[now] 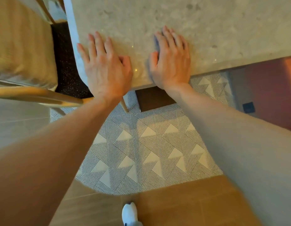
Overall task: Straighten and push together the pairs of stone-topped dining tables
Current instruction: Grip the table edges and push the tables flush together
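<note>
A beige stone-topped table [206,30] fills the upper part of the head view, its near corner pointing toward me. My left hand [105,69] lies flat on that corner, fingers spread, the little finger over the left edge. My right hand [171,61] rests palm down beside it, close to the near edge, fingers apart. Neither hand wraps around anything. A dark wooden table base [154,99] shows under the top. No second table is in view.
A wooden chair with a beige cushion [22,46] stands close at the left, its leg [125,105] near the table corner. A patterned striped rug [149,144] lies under the table on a tiled floor. My white shoe [130,214] is at the bottom.
</note>
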### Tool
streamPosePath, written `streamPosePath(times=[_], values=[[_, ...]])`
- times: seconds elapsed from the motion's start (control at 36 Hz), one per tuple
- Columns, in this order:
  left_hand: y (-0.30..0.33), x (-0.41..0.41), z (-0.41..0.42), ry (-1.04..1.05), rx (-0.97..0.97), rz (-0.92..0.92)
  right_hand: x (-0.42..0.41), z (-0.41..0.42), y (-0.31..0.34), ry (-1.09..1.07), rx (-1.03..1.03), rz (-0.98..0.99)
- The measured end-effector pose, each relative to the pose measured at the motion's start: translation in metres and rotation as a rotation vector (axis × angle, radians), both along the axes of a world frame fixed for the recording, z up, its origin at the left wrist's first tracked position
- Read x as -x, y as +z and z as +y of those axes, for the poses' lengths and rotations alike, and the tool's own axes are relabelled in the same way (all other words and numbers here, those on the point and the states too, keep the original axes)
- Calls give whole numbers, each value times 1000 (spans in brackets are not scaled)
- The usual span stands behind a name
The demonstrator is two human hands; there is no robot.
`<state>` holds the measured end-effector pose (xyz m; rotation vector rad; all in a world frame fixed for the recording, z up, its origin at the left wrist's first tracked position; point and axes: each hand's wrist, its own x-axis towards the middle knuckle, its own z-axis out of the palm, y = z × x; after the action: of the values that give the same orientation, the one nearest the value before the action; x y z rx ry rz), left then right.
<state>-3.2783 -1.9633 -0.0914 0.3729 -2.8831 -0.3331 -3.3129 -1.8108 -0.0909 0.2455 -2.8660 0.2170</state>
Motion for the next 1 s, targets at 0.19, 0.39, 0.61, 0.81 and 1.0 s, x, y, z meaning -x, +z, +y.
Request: streamPosePath(times=[0.19,0.39,0.61,0.81,1.0], values=[[-3,2,-1,4,18,38,3,1,-9,3,78,98],[-3,8,-5,-11,20,48,11,-3,-11,-8,116,126],[-2,27,-13,-35,16,56,28,-10,-9,-28,97,108],[-7,44,-21,-35,13,106,40,-16,-9,-37,97,121],[-7,52,-27,-52,27,124,45,-22,-8,-45,74,138]])
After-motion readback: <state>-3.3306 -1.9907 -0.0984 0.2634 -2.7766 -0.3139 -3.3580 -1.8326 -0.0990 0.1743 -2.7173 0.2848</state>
